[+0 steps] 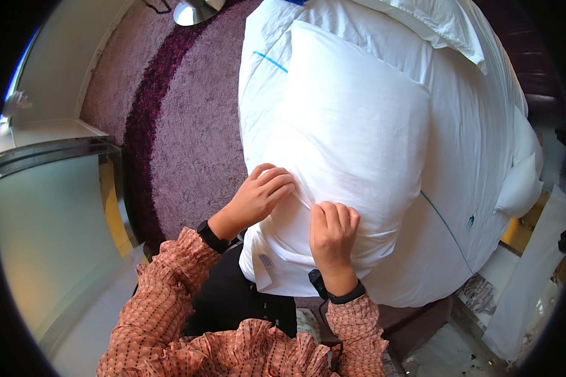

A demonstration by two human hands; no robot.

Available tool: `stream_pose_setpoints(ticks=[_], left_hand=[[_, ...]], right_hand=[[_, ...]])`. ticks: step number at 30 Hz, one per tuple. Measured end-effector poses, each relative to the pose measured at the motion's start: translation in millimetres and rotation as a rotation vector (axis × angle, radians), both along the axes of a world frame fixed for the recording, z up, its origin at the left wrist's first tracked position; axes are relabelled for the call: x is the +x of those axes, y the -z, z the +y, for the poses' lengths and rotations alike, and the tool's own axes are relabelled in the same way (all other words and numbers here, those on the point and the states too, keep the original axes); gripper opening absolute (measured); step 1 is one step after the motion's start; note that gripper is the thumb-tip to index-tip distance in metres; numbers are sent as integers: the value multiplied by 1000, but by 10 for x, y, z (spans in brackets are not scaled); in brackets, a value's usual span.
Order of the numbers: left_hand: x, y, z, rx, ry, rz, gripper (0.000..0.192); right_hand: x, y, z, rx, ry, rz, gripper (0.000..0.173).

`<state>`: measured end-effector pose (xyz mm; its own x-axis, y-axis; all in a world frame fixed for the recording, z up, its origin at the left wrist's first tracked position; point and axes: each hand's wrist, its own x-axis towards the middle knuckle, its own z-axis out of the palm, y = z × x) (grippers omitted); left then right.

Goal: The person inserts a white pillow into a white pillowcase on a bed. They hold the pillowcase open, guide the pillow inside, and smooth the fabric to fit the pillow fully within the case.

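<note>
A white pillow in a white pillowcase [353, 127] lies on a bed with a white duvet [457, 188] marked by thin blue lines. At the pillow's near left part, my left hand [271, 186] pinches the pillowcase fabric between its fingertips. My right hand [332, 224], a little lower and to the right, grips the same fabric with curled fingers. A taut fold runs between both hands. Below them hangs a loose flap of white cloth with a small label [265, 261] that bears writing. The fingertips are partly hidden in the cloth.
Another white pillow [443, 23] lies at the bed's far side. On the left are a purple patterned carpet [198, 127] and a glass-panelled furniture piece [52, 226]. A shiny metal base [195, 12] stands at the top. White cloth [523, 278] hangs at the lower right.
</note>
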<state>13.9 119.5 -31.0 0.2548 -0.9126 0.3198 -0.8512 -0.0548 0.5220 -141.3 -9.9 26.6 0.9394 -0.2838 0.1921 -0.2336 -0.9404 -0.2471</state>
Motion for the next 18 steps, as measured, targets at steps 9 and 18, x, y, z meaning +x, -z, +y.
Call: stream_pose_setpoints(ticks=[9, 18], left_hand=[[-136, 27, 292, 105, 165, 438, 14], [-350, -88, 255, 162, -2, 224, 15]], right_hand=[[-219, -86, 89, 142, -94, 111, 12], [-822, -30, -103, 110, 155, -135, 13]])
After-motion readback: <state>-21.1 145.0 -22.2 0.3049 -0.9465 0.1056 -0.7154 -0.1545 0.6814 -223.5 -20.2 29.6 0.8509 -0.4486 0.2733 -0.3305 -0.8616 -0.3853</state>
